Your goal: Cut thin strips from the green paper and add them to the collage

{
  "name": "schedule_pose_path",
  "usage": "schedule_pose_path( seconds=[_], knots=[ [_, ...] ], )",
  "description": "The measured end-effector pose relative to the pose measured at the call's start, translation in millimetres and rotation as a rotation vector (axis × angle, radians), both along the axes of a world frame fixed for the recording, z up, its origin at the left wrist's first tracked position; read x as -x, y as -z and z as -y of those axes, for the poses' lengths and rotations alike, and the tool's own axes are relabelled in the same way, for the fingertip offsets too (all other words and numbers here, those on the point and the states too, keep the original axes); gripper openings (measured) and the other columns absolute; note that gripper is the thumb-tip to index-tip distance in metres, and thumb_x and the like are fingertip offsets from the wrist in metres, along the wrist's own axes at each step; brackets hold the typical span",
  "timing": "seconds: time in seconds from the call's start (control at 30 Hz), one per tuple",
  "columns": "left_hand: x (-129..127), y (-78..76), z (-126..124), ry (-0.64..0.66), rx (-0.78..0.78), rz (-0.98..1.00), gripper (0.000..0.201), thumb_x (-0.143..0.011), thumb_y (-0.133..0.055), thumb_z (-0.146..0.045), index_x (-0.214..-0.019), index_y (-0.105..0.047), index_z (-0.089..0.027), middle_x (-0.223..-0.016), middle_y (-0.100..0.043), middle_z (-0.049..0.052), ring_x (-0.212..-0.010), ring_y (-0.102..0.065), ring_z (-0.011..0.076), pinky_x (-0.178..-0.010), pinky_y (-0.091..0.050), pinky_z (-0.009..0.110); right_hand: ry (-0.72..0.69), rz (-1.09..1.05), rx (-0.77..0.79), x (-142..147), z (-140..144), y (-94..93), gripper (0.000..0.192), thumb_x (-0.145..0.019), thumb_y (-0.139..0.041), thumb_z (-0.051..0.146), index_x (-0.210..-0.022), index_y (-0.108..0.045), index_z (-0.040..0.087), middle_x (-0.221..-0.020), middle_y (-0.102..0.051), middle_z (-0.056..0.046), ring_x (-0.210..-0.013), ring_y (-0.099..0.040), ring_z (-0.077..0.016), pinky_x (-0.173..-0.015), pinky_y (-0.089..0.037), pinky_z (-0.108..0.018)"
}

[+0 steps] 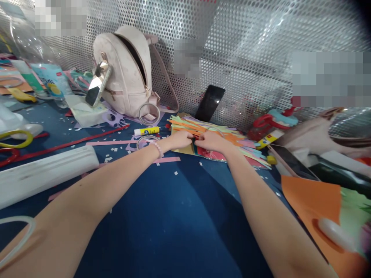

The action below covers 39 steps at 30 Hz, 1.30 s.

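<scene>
Both my arms reach far out over the blue table (174,216). My left hand (180,139) and my right hand (211,142) meet at a heap of coloured paper strips (232,144) and pinch a small red piece (197,138) between their fingertips. A pink bead bracelet (158,148) sits on my left wrist. A clear tape ring (144,141) lies just left of my left hand. What exactly the fingers grip is partly hidden by the hands.
A pink backpack (127,73) leans on the perforated metal wall (246,46), with a black phone (210,102) propped beside it. A glue stick (146,131), a white roll (43,173), scissors (14,144), orange paper (313,200) and a second phone (292,162) lie around.
</scene>
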<state>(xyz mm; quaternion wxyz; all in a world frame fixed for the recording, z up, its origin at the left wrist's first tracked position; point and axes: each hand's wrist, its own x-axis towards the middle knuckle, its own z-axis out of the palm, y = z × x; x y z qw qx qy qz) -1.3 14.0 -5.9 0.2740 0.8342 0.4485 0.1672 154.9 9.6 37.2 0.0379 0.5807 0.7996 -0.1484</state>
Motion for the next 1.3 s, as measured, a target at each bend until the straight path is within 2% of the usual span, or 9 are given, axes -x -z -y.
schedule_pose_path(
  seconds=[0.17,0.3,0.4,0.6,0.73,1.0,1.17,1.3],
  knots=[
    [0,2.4,1,-0.004,0.002,0.000,0.027,-0.095,-0.058,-0.035,-0.109,-0.061,-0.013,-0.106,-0.063,0.007,-0.092,-0.063,0.0195,-0.082,-0.055,0.039,0.046,-0.122,0.092,-9,-3,5.4,0.022,-0.080,-0.047,0.024,-0.059,-0.049,0.020,-0.052,-0.057,-0.002,-0.054,-0.058,-0.0153,-0.055,-0.045,-0.025],
    [1,2.0,4,-0.014,-0.005,-0.009,0.026,-0.096,-0.058,-0.036,-0.108,-0.061,-0.013,-0.105,-0.063,0.007,-0.091,-0.063,0.0191,-0.081,-0.055,0.038,0.063,-0.226,0.142,-16,-5,8.0,0.018,-0.081,-0.046,0.018,-0.064,-0.047,0.020,-0.053,-0.054,0.001,-0.051,-0.056,-0.0123,-0.050,-0.045,-0.022],
    [3,1.0,5,-0.007,-0.009,-0.015,0.026,-0.096,-0.058,-0.035,-0.108,-0.062,-0.013,-0.105,-0.063,0.007,-0.091,-0.063,0.0189,-0.081,-0.055,0.038,0.068,-0.269,0.170,-17,-3,6.1,0.023,-0.086,-0.046,0.017,-0.063,-0.046,0.020,-0.053,-0.051,0.003,-0.050,-0.052,-0.0105,-0.050,-0.046,-0.022],
    [8,-2.1,5,0.017,0.017,-0.020,0.026,-0.095,-0.058,-0.035,-0.107,-0.062,-0.012,-0.103,-0.064,0.006,-0.088,-0.063,0.0183,-0.078,-0.056,0.036,0.080,-0.277,0.193,-17,0,1.1,0.028,-0.097,-0.053,0.036,-0.079,-0.058,0.015,-0.070,-0.058,0.003,-0.058,-0.054,-0.0083,-0.055,-0.048,-0.023],
    [10,-2.2,6,0.017,0.034,-0.007,0.026,-0.096,-0.058,-0.035,-0.106,-0.062,-0.012,-0.099,-0.064,0.006,-0.084,-0.063,0.0168,-0.075,-0.056,0.034,0.092,-0.266,0.182,-18,-1,1.6,0.028,-0.097,-0.053,0.038,-0.082,-0.060,0.015,-0.076,-0.060,0.001,-0.061,-0.055,-0.0090,-0.058,-0.049,-0.024],
    [10,0.5,3,0.016,0.017,-0.004,0.026,-0.096,-0.058,-0.035,-0.107,-0.062,-0.012,-0.101,-0.064,0.006,-0.086,-0.064,0.0177,-0.077,-0.056,0.036,0.064,-0.177,0.141,-13,1,1.6,0.025,-0.092,-0.050,0.023,-0.068,-0.052,0.018,-0.059,-0.054,0.004,-0.055,-0.052,-0.0103,-0.055,-0.043,-0.024],
    [10,2.5,2,0.018,-0.002,0.010,0.026,-0.095,-0.059,-0.036,-0.105,-0.062,-0.012,-0.101,-0.064,0.006,-0.087,-0.064,0.0181,-0.078,-0.056,0.036,0.053,-0.035,0.022,2,-1,9.7,0.030,-0.078,-0.058,0.030,-0.053,-0.046,0.021,-0.049,-0.047,0.002,-0.058,-0.052,-0.0161,-0.056,-0.035,-0.028],
    [10,2.6,1,0.024,-0.005,0.022,0.026,-0.095,-0.059,-0.036,-0.107,-0.062,-0.013,-0.105,-0.064,0.007,-0.091,-0.063,0.0191,-0.080,-0.056,0.037,0.070,0.009,-0.019,9,1,12.0,0.030,-0.077,-0.058,0.037,-0.053,-0.046,0.021,-0.048,-0.045,0.000,-0.058,-0.053,-0.0184,-0.057,-0.036,-0.029]
  ],
)
